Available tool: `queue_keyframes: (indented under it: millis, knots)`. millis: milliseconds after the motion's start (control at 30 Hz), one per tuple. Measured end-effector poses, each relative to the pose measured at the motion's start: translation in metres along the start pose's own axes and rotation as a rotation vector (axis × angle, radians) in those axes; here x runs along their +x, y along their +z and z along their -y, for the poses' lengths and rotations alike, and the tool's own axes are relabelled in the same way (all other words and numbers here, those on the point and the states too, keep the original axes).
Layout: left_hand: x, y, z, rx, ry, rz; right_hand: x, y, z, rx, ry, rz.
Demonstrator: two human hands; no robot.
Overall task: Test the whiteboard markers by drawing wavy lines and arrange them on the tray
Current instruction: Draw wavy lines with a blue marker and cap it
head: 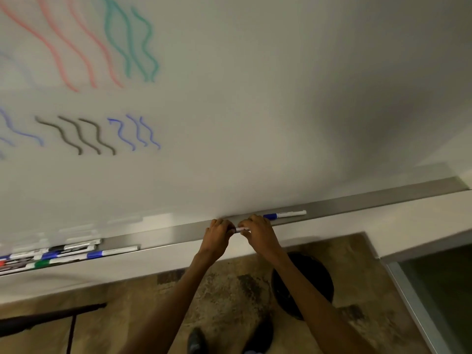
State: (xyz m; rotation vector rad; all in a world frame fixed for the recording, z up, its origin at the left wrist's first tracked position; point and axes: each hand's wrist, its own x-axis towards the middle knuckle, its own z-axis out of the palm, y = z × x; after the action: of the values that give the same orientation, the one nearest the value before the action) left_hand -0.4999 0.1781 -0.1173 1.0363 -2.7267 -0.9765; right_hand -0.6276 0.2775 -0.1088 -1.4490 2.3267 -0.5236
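Whiteboard tray [383, 200] runs sideways right under both hands, and I see the left hand [217, 235] and right hand [259, 232] each gripping an end of one marker [242, 228] held parallel to it, equally near both.

The white whiteboard [255, 98] carries pink, green, black and blue wavy lines [97, 136]. The tray [383, 200] is grey; the right marker [286, 214] is white with blue. The floor [229, 290] is mottled brown.
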Motion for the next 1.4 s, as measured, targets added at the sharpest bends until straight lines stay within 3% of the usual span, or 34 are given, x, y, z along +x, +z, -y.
queue_keyframes:
  millis: [167, 333, 500, 667, 800, 967, 1067, 1400]
  knots:
    - [-0.015, -0.025, -0.003, -0.231, -0.027, -0.073, -0.004, -0.01, 0.024, 0.113, 0.017, 0.041]
    - [-0.042, -0.061, -0.016, -0.745, -0.16, -0.346, -0.018, -0.023, 0.073, 0.293, 0.028, -0.021]
    - [-0.075, -0.108, -0.045, -1.045, -0.161, -0.462, -0.029, -0.04, 0.134, 0.231, -0.046, -0.256]
    - [-0.096, -0.165, -0.065, -1.167, 0.008, -0.542, -0.038, -0.057, 0.198, 0.249, -0.099, -0.471]
    - [-0.111, -0.2, -0.067, -1.169, 0.152, -0.58, -0.036, -0.069, 0.239, 0.316, -0.131, -0.54]
    - [-0.13, -0.251, -0.061, -1.112, 0.284, -0.682, -0.048, -0.057, 0.28, 0.52, -0.067, -0.485]
    - [-0.146, -0.29, -0.065, -1.021, 0.385, -0.745, -0.054, -0.062, 0.309, 0.687, -0.093, -0.553]
    - [-0.167, -0.46, -0.043, -0.707, 0.472, -1.475, -0.04, -0.203, 0.388, 0.822, -0.413, -0.614]
